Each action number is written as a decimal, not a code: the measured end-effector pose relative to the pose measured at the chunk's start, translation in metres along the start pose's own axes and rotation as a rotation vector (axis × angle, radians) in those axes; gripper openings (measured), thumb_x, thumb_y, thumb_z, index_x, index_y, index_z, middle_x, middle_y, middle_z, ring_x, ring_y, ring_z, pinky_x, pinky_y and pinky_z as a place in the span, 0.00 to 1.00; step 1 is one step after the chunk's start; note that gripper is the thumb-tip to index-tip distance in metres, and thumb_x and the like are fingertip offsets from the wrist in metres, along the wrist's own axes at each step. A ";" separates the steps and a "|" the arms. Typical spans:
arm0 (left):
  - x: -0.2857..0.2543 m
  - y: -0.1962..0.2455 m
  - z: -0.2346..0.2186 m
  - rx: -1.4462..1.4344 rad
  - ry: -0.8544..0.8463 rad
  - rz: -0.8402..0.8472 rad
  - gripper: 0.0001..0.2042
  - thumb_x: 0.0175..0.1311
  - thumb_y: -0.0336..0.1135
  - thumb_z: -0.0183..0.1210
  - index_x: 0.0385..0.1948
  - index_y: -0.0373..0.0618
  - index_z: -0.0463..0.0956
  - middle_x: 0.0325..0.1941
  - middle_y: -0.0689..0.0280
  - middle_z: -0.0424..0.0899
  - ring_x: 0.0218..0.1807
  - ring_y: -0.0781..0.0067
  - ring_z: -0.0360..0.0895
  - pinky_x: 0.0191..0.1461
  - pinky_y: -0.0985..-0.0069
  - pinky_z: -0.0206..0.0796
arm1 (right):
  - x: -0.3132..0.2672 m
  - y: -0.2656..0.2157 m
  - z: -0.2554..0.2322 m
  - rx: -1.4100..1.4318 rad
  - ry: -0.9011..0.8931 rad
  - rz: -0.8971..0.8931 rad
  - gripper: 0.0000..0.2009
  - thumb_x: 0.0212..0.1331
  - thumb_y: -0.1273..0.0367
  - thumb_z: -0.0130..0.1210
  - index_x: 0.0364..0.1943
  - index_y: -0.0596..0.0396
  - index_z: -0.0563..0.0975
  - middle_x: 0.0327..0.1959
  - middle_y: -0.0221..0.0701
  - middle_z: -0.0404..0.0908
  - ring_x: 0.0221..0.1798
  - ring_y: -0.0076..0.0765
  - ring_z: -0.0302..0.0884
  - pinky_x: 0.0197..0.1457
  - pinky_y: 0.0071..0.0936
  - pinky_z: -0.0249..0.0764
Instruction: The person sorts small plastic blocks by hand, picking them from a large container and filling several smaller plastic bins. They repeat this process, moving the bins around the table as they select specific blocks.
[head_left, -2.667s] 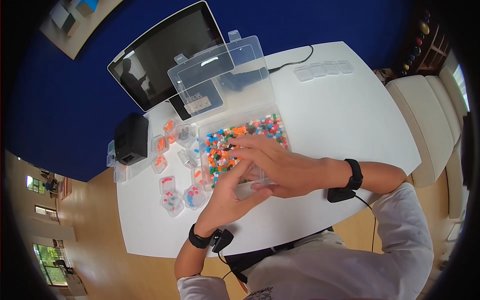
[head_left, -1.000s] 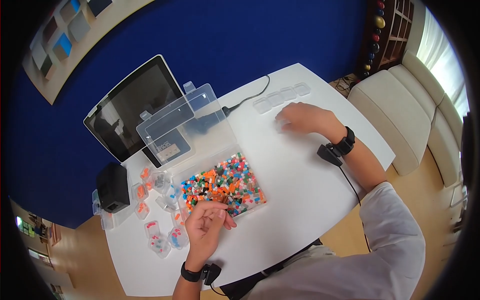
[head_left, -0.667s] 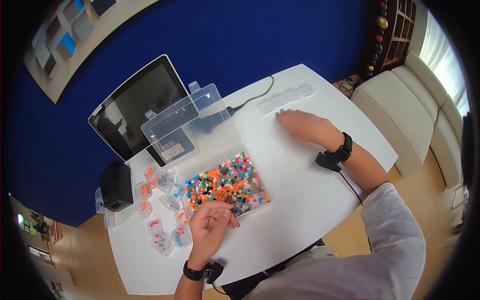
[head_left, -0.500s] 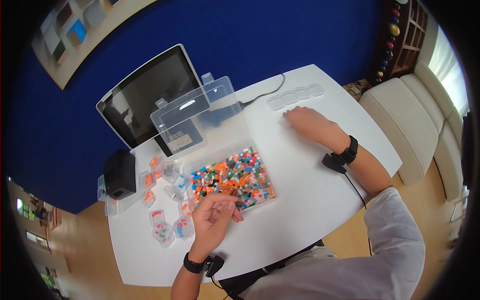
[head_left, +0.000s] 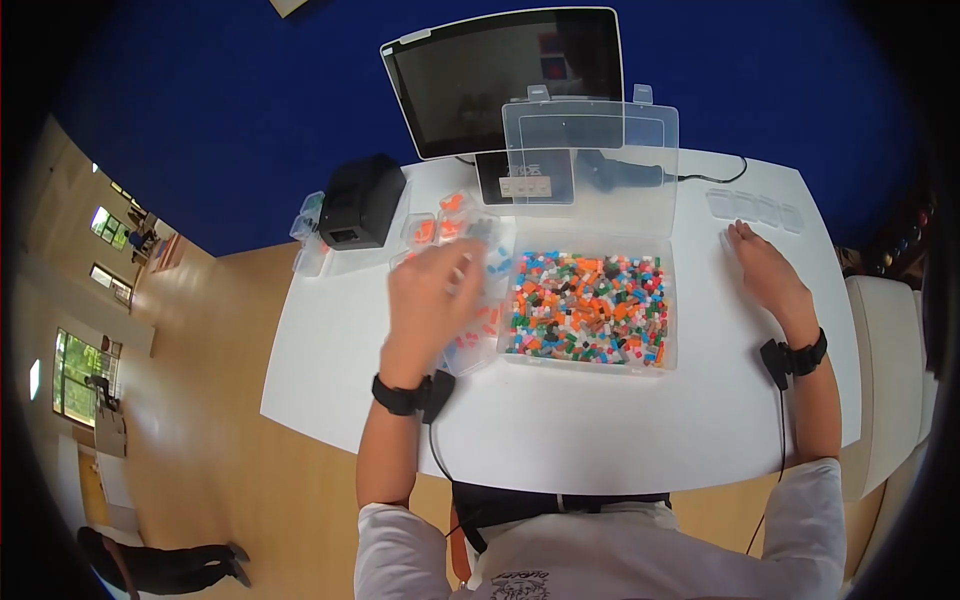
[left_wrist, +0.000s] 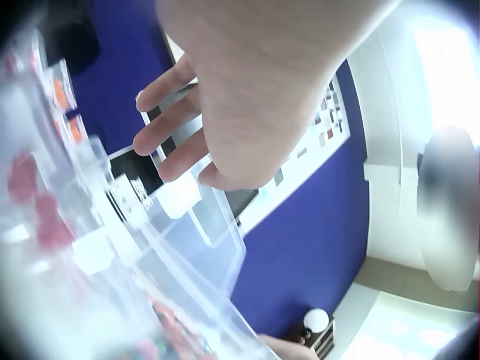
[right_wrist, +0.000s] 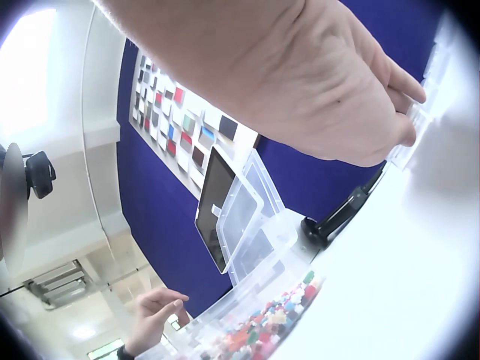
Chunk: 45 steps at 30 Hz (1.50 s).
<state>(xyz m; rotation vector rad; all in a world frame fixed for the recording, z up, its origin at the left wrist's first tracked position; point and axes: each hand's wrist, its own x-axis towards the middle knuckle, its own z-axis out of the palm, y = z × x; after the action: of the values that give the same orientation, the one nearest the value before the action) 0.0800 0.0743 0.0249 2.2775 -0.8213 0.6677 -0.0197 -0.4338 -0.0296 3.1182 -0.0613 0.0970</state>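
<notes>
My right hand (head_left: pixel 768 272) is at the right of the white table, its fingertips pinching a small clear plastic box (right_wrist: pixel 400 154) low over the tabletop. That box is mostly hidden by the hand. Right behind it stands a row of several small clear boxes (head_left: pixel 767 210). My left hand (head_left: pixel 432 300), blurred, hangs over small clear boxes of coloured pieces at the left; its fingers are loosely bent, with nothing between them in the left wrist view. Between the hands a large clear case (head_left: pixel 590 368) with its lid up holds many small coloured bricks (head_left: pixel 590 310).
Behind the case stands a dark-screened monitor (head_left: pixel 510 80), with a dark handheld device (head_left: pixel 620 172) and its cable beside it. A black boxy device (head_left: pixel 362 200) is at the back left. Small boxes with orange pieces (head_left: pixel 424 230) sit near it.
The left hand has moved from the case's front edge to over the small boxes at left. The right hand has carried the small box away from the case to near the row. The head view has turned.
</notes>
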 end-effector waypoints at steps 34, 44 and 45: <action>0.007 -0.040 -0.048 -0.394 -0.153 -0.454 0.19 0.67 0.24 0.78 0.52 0.47 0.76 0.42 0.67 0.82 0.42 0.73 0.84 0.46 0.68 0.77 | -0.004 -0.097 -0.057 0.338 0.355 -0.205 0.25 0.72 0.69 0.72 0.70 0.60 0.78 0.69 0.50 0.80 0.74 0.63 0.77 0.77 0.51 0.79; 0.008 0.031 0.041 -1.201 -0.113 -0.563 0.05 0.84 0.28 0.63 0.54 0.45 0.81 0.51 0.64 0.92 0.54 0.78 0.89 0.59 0.78 0.79 | 0.006 -0.230 -0.085 0.410 0.308 -0.816 0.39 0.65 0.65 0.78 0.78 0.62 0.74 0.73 0.44 0.78 0.72 0.53 0.78 0.76 0.47 0.78; 0.005 0.027 0.045 -1.149 -0.102 -0.563 0.05 0.86 0.29 0.60 0.54 0.45 0.82 0.49 0.65 0.92 0.52 0.78 0.88 0.57 0.77 0.78 | 0.010 -0.232 -0.083 0.418 0.315 -0.809 0.37 0.66 0.64 0.77 0.77 0.62 0.75 0.72 0.44 0.79 0.70 0.51 0.79 0.75 0.45 0.80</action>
<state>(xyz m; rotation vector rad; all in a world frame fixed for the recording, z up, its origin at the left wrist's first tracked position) 0.0758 0.0247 0.0072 1.3451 -0.3761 -0.1884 -0.0056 -0.2002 0.0493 3.1636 1.3467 0.6352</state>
